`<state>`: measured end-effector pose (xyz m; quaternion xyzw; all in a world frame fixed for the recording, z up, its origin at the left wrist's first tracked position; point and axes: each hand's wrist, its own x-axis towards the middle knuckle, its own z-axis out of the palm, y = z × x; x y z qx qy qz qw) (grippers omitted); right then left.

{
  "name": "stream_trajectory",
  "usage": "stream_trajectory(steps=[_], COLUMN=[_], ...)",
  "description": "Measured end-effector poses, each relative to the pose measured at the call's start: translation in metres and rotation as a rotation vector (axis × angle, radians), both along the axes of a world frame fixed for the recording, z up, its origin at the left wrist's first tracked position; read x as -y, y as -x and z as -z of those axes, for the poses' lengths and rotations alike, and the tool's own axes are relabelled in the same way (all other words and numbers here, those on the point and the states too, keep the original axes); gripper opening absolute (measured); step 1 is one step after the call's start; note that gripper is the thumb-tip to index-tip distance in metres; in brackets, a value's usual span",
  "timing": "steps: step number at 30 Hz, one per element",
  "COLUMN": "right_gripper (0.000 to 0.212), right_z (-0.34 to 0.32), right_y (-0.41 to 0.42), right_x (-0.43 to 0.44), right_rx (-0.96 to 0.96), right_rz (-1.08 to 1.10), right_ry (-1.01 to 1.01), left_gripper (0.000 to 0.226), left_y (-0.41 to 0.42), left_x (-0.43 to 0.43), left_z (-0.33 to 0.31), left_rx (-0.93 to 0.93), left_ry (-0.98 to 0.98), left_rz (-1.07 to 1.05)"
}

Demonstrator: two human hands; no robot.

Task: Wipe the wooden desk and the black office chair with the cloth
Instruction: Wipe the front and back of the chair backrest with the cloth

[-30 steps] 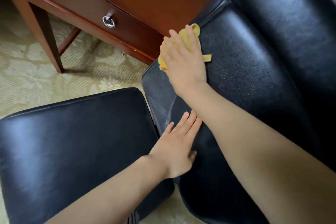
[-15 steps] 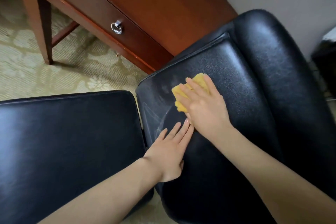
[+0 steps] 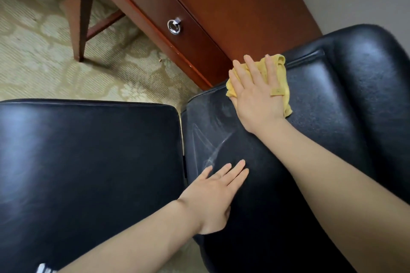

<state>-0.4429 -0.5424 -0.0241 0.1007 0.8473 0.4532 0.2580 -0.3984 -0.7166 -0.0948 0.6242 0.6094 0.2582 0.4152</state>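
Wiping chair back (image 3: pixel 321 106): right hand (image 3: pixel 255 99) pressed yellow cloth (image 3: pixel 278 62), fingers straight. Left hand (image 3: pixel 210 197) braced flat. Next, likely the near smears (image 3: pixel 213 150).

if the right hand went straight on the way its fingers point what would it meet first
The right hand would probably meet the wooden desk, just beyond the edge of the chair; depth is unclear.

Nothing here can be read. The only label is a small tan tag (image 3: pixel 277 91) on the yellow cloth (image 3: pixel 261 66), lying across the back of the right hand (image 3: pixel 255 99). Any print on it is too small and blurred to make out.
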Motion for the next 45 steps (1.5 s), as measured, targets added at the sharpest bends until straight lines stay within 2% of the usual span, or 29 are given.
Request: stream_trajectory(steps=[8,12,15,17,19,21,23,24,26,30,33,34,39,45], right_gripper=[0.059,0.064,0.067,0.066,0.055,0.051,0.051,0.052,0.061,0.055,0.084,0.086,0.068,0.056], right_z=[0.081,0.113,0.118,0.114,0.108,0.090,0.078,0.065,0.035,-0.018,-0.056,-0.066,-0.081,-0.050], right_y=[-0.002,-0.036,-0.067,-0.091,-0.115,-0.138,-0.162,-0.167,-0.180,-0.188,-0.175,-0.166,-0.110,-0.030], right_x=[0.022,0.045,0.066,0.078,0.089,0.093,0.086,0.087,0.087,0.075,0.058,0.053,0.022,0.003], right_rx=[0.230,0.353,0.430,0.475,0.504,0.397,0.449,0.467,0.372,0.048,-0.021,-0.066,-0.211,-0.158], right_rz=[-0.124,-0.128,-0.086,-0.081,-0.072,-0.106,-0.047,-0.042,0.014,0.041,0.106,0.149,0.105,0.130], right_ry=[0.010,0.092,0.172,0.192,0.156,0.172,0.268,0.308,0.383,0.359,0.314,0.297,0.152,0.092], left_gripper=[0.072,0.064,0.060,0.061,0.065,0.073,0.080,0.082,0.086,0.088,0.089,0.089,0.088,0.074], left_y=[0.008,0.025,0.044,0.055,0.060,0.059,0.054,0.052,0.049,0.051,0.052,0.053,0.053,0.057], left_x=[0.022,0.032,0.033,0.029,0.020,0.006,-0.009,-0.016,-0.027,-0.040,-0.045,-0.046,-0.044,-0.033], left_z=[0.016,0.025,0.026,0.024,0.017,0.007,-0.005,-0.010,-0.016,-0.014,-0.014,-0.014,-0.011,0.004], left_rx=[-0.042,-0.170,-0.244,-0.225,-0.158,-0.046,0.061,0.103,0.164,0.187,0.206,0.199,0.164,0.098], left_ry=[0.092,0.188,0.305,0.336,0.295,0.214,0.109,0.065,0.024,0.104,0.163,0.171,0.121,-0.009], left_rz=[0.000,0.014,-0.015,-0.075,-0.147,-0.211,-0.231,-0.224,-0.206,-0.143,-0.081,-0.068,-0.068,-0.173])
